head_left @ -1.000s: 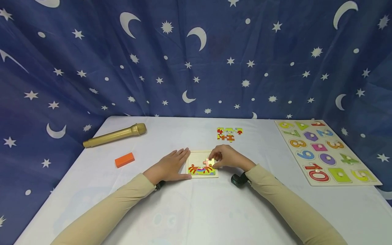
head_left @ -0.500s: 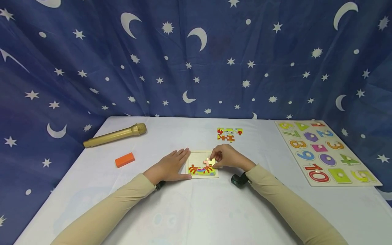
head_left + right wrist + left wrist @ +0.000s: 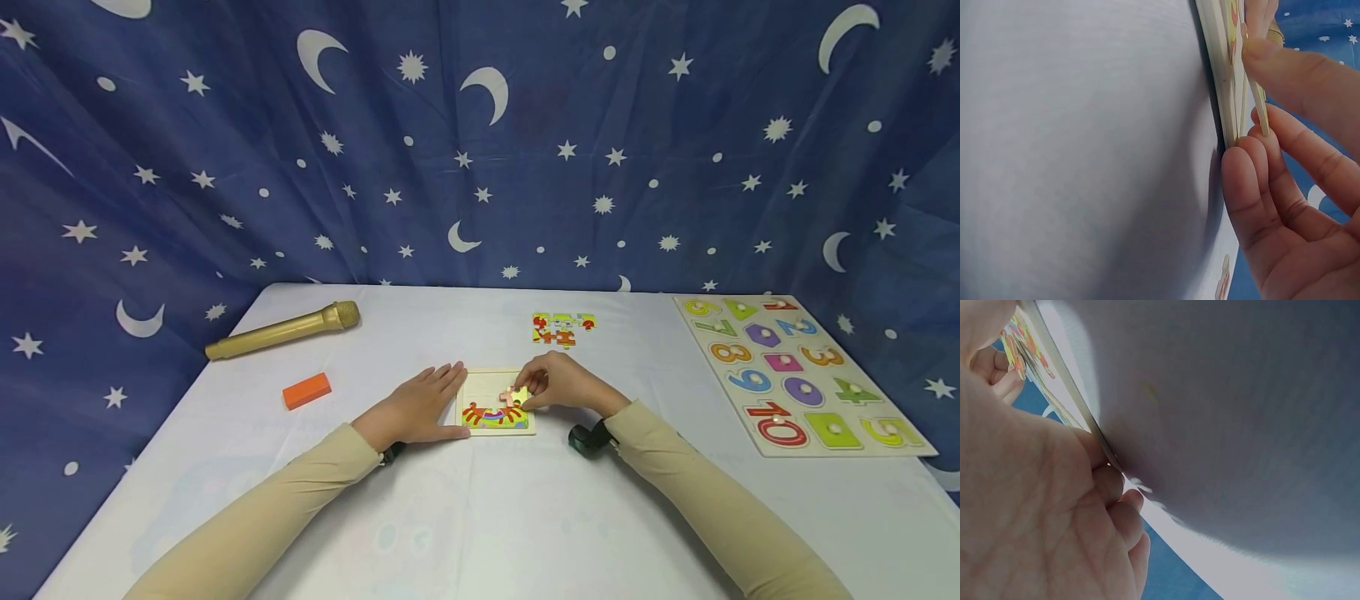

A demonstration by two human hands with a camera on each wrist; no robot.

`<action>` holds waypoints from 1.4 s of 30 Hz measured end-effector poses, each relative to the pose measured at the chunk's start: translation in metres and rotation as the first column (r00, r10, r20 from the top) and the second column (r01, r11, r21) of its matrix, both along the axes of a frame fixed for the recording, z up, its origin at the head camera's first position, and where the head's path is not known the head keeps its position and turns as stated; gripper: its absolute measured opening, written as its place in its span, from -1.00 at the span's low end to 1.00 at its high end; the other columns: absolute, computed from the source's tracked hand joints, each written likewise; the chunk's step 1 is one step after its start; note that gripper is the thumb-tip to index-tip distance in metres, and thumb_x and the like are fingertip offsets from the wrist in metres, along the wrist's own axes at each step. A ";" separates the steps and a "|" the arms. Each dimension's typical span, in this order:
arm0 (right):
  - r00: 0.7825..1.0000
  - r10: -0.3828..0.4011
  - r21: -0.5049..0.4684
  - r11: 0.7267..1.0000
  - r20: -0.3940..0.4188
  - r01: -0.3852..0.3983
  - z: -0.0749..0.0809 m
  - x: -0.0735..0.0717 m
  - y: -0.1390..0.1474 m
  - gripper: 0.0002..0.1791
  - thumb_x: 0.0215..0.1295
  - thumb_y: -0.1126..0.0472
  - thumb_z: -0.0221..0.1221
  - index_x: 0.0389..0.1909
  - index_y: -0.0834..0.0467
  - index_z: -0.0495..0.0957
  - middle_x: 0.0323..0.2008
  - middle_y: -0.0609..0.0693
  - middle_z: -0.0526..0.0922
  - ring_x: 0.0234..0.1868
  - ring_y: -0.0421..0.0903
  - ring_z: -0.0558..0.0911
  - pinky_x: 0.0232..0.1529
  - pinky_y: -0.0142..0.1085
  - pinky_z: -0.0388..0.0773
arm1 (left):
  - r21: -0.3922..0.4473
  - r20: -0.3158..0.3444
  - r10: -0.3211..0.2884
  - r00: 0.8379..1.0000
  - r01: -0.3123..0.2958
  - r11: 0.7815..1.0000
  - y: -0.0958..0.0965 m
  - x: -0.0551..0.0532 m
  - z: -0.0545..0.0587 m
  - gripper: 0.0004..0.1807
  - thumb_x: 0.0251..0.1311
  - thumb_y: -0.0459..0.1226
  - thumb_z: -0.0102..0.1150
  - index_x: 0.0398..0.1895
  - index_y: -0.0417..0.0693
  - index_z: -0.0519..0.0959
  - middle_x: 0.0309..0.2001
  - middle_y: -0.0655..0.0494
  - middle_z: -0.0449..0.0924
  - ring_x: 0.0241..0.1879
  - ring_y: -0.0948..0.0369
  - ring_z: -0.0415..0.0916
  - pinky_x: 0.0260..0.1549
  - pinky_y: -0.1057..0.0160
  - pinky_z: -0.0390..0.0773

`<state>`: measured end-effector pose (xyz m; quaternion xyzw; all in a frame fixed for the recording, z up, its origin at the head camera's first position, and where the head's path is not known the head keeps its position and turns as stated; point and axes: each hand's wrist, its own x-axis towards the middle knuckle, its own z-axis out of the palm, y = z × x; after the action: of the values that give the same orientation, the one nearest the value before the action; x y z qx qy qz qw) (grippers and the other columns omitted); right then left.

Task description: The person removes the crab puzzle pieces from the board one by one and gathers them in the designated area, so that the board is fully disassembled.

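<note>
A small wooden puzzle tray (image 3: 480, 383) lies on the white table, its lower row filled with red, yellow and rainbow-coloured jigsaw pieces (image 3: 487, 417). My left hand (image 3: 417, 407) rests along the tray's left side, fingers extended and thumb at the near corner. Over the tray's right part, my right hand (image 3: 564, 383) pinches a jigsaw piece (image 3: 516, 397), yellow with some pink. The right wrist view shows this puzzle piece (image 3: 1262, 115) tilted between thumb and fingers, close to the tray's edge (image 3: 1222, 81). Other fingertips touch that edge.
Several loose jigsaw pieces (image 3: 562, 321) lie behind the tray. A gold microphone (image 3: 281, 332) and an orange block (image 3: 306, 391) are on the left. To the right lies a number-and-shape board (image 3: 757, 333). A starry blue curtain (image 3: 540, 192) hangs behind the table.
The pinched jigsaw piece has shifted and tilted slightly at the tray's right side, with the right hand moving barely. The left hand stays put.
</note>
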<state>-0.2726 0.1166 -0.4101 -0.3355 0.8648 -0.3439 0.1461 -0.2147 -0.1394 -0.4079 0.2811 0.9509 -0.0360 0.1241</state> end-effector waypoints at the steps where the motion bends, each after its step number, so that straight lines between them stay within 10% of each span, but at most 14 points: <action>1: 1.000 -0.001 -0.004 1.000 0.005 0.001 0.000 0.000 0.000 -0.72 -0.12 0.31 0.44 -0.31 0.23 0.67 -0.47 0.02 0.62 -0.48 -0.27 0.49 -0.44 -0.48 0.53 | 0.001 -0.001 0.000 1.000 0.000 1.000 0.000 0.000 0.000 0.04 0.18 0.35 -0.17 0.48 -0.20 -0.10 0.50 -0.07 -0.13 0.49 0.03 -0.11 0.45 0.06 -0.01; 26: 0.994 -0.098 -0.060 0.993 0.043 0.100 -0.003 -0.004 0.040 -0.70 -0.05 0.33 0.38 -0.23 0.26 0.63 -0.29 0.09 0.67 -0.36 -0.17 0.58 -0.27 -0.39 0.60 | -0.018 0.000 0.020 1.000 -0.020 1.000 0.000 -0.001 -0.003 0.06 0.16 0.36 -0.16 0.48 -0.16 -0.12 0.51 -0.03 -0.15 0.49 0.08 -0.12 0.46 0.10 -0.03; 42: 0.963 -0.270 -0.012 0.963 0.011 0.270 0.003 -0.041 0.095 -0.69 0.02 0.35 0.32 -0.14 0.29 0.62 -0.29 0.14 0.65 -0.33 -0.16 0.54 -0.28 -0.43 0.55 | -0.013 -0.009 0.018 1.000 -0.018 1.000 -0.001 0.001 -0.001 0.04 0.17 0.35 -0.16 0.48 -0.16 -0.10 0.51 -0.03 -0.14 0.49 0.09 -0.12 0.46 0.11 -0.03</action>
<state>-0.3135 0.2120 -0.4069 -0.2137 0.8995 -0.3679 0.0998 -0.2141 -0.1400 -0.4092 0.2715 0.9538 -0.0425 0.1218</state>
